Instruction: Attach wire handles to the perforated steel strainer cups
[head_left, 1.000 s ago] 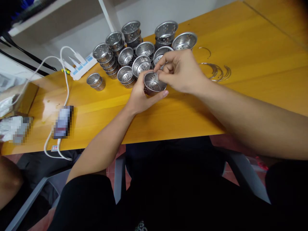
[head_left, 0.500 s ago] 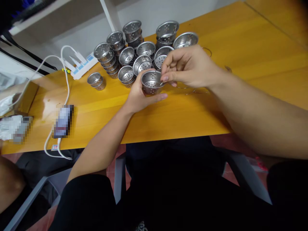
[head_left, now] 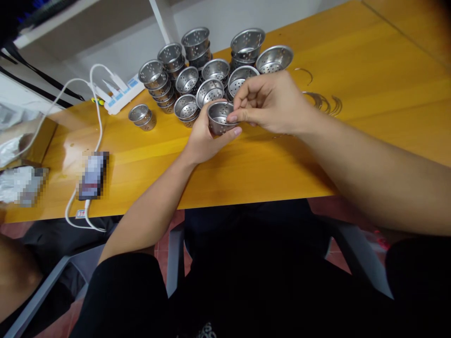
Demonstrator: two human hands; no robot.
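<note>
My left hand (head_left: 204, 138) is wrapped round a small perforated metal strainer cup (head_left: 219, 126), its thumb along the near side. The cup is raised off the table with its mouth tilted up. At its right rim, the thumb and forefinger of my right hand (head_left: 264, 101) are pinched together on a thin wire, mostly hidden by the fingers. Just behind stand more perforated cups (head_left: 210, 93), several of them stacked. Curved thin wires (head_left: 322, 102) lie on the table beyond my right wrist.
A small pair of nested cups (head_left: 142, 117) stands apart on the left. Behind it is a white power strip (head_left: 123, 98) with cables. A phone (head_left: 93, 176) on a cable lies near the front edge of the wooden table (head_left: 148, 183). Another person's leg (head_left: 17, 277) shows at lower left.
My right fingertips have moved slightly left and down, further over the cup's rim. The left thumb has come up closer against the cup. More of the loose wires now show.
</note>
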